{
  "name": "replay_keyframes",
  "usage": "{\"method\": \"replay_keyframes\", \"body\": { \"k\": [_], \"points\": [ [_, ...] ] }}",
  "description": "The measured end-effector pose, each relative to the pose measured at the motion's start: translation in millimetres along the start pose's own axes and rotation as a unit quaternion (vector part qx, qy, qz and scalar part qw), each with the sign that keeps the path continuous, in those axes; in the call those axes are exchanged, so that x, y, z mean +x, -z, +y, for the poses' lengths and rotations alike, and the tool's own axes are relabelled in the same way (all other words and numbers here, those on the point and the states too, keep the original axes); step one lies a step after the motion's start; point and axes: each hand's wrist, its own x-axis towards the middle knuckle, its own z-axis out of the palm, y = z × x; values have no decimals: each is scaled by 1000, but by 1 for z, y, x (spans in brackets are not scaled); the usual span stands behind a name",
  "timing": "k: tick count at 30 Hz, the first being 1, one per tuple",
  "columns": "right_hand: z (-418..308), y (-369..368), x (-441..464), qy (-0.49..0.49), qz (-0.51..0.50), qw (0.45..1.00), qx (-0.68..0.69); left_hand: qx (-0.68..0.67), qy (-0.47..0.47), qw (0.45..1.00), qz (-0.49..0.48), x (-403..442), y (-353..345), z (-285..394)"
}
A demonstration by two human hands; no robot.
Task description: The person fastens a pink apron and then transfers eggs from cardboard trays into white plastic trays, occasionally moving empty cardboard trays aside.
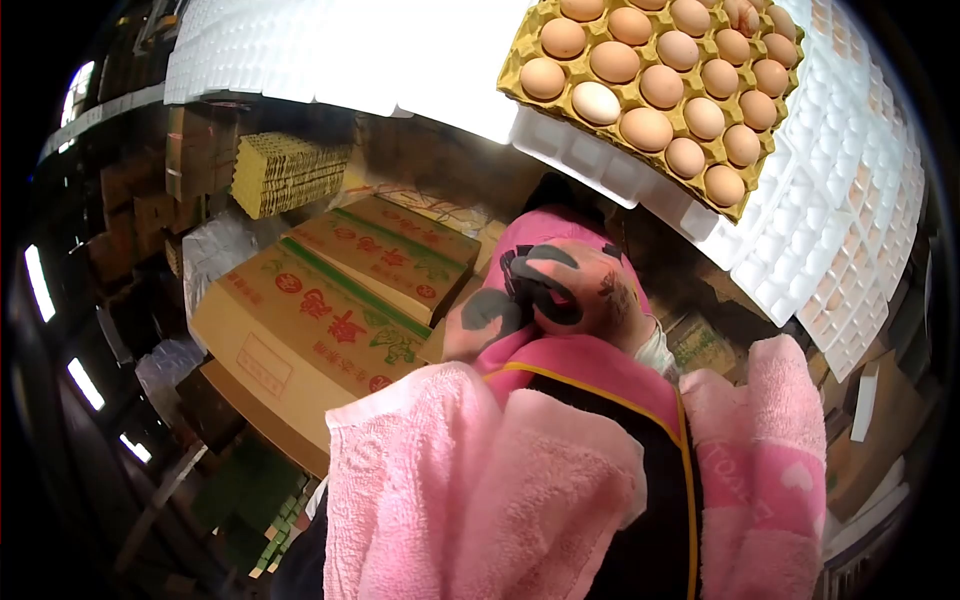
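The egg tray (pixel 578 72), yellow-brown and moulded, sits at the top of the frame, right of centre, its upper part cut off by the frame edge. It rests on white plastic trays (pixel 800 250) that spread across the top and down the right side. Judged by what shows, the loading of this tray looks complete or nearly so: every cup in view appears to hold one of the brown eggs (pixel 614 61). One is paler, near the front edge, and a marked egg (pixel 742 17) at the top bears a reddish patch; whether its shell is broken is unclear. Brownish patches show in some white trays at the right, but their contents are too blurred to judge.

Neither of the person's hands can be made out, so I cannot tell whether they are spread, closed or holding anything. Printed pink clothing (pixel 600 290) fills the centre, with a black garment (pixel 650 520) below it and pink towels (pixel 420 480) hanging at the bottom.

Left of centre lie printed cardboard cartons (pixel 270 300); whether anything is packed inside them cannot be seen. Behind them, at upper left, stands a stack of yellow trays (pixel 285 175), nested together, with no eggs visible on it.
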Motion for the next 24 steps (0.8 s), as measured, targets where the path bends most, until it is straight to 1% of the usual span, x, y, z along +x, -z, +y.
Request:
{"method": "replay_keyframes", "body": {
  "k": [3,6,8,11,12,14,17,20,23,24],
  "points": [
    [4,-2,-5,16,-52,997,-46,-8,-35,999,27,-2,-4,0],
    [5,-4,-8,21,-19,999,-33,0,-39,999,1,1,-1,5],
    [1,-5,-7,35,25,997,-64,30,-33,999,-10,4,0,12],
    [-3,-5,-4,49,80,992,-79,14,-26,999,-42,5,1,18],
    [-4,-5,-3,49,98,991,-79,42,-3,998,-48,3,3,23],
    [-3,-5,-5,41,98,990,-90,96,40,993,-60,0,6,36],
    [0,-5,-7,29,94,993,-72,56,49,996,-53,-7,1,50],
    [2,-11,-9,18,102,993,-50,25,36,995,-88,-5,7,49],
    [5,-11,-7,-8,119,993,-19,92,-84,987,-103,5,12,34],
    [5,-10,-6,-20,123,992,-6,-149,-22,982,-114,1,5,38]
  ]
}}
